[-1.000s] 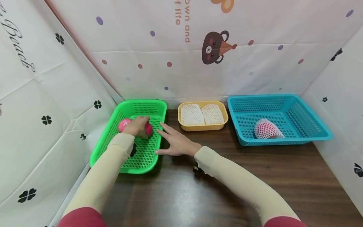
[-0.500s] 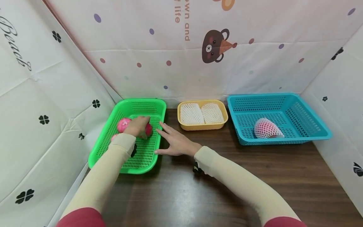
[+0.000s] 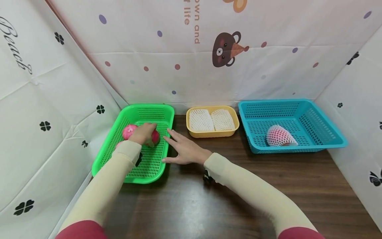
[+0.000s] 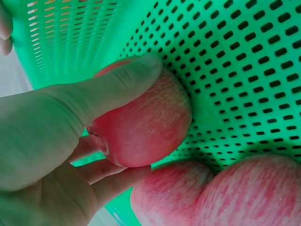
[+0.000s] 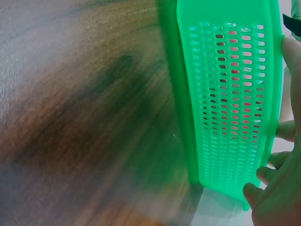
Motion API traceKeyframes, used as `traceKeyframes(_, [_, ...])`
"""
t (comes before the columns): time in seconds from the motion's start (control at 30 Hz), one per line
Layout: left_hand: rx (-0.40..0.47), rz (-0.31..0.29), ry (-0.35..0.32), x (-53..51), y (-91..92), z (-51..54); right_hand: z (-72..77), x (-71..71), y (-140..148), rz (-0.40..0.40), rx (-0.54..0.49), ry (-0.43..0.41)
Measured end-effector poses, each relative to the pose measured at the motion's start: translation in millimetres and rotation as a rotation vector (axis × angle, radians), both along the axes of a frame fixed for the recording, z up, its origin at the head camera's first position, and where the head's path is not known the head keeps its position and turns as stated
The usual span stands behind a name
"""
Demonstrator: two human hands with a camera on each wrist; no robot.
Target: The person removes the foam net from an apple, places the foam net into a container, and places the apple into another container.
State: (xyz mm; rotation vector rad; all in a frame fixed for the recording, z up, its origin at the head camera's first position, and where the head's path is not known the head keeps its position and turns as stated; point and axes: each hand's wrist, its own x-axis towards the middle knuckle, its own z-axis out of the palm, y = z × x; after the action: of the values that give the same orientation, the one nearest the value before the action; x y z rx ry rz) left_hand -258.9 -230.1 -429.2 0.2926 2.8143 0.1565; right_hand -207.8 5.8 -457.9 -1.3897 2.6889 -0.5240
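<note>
My left hand (image 3: 142, 133) reaches down into the green basket (image 3: 170, 114) at the left. Its thumb and fingers grip a red apple (image 4: 150, 122), the thumb lying across the fruit, as the left wrist view shows. Below that apple are two more, a smaller-looking apple (image 4: 167, 193) and a streaked apple (image 4: 254, 193). Beside the basket's right rim is my right hand (image 3: 186, 150), fingers spread and nearly straight. In the right wrist view its fingertips (image 5: 253, 192) rest along that rim.
A small yellow tray (image 3: 213, 133) holding white foam net sleeves (image 3: 202, 120) stands at the back middle. On the right, a blue basket (image 3: 298, 150) holds a fruit in a foam net (image 3: 279, 135). Printed cloth walls (image 3: 191, 79) enclose the wooden table (image 3: 238, 212).
Both hands stay almost where they were, the left still on the apple. The edge of another apple has come into view beside the left wrist. The head view shifts slightly.
</note>
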Motion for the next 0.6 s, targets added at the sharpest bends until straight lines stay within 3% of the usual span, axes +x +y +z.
traceKeyframes(0.33, [0.016,-0.013,0.031,7.5,-0.7,4.7,14.0,-8.3,7,0.022,0.024,0.045])
traceKeyframes(0.47, [0.044,0.016,0.024,9.6,-3.9,4.5,22.4,-13.7,13,0.018,0.012,0.059])
traceKeyframes(0.6, [0.085,0.008,0.021,9.6,-6.5,7.3,30.9,-19.9,20,0.000,0.016,0.081])
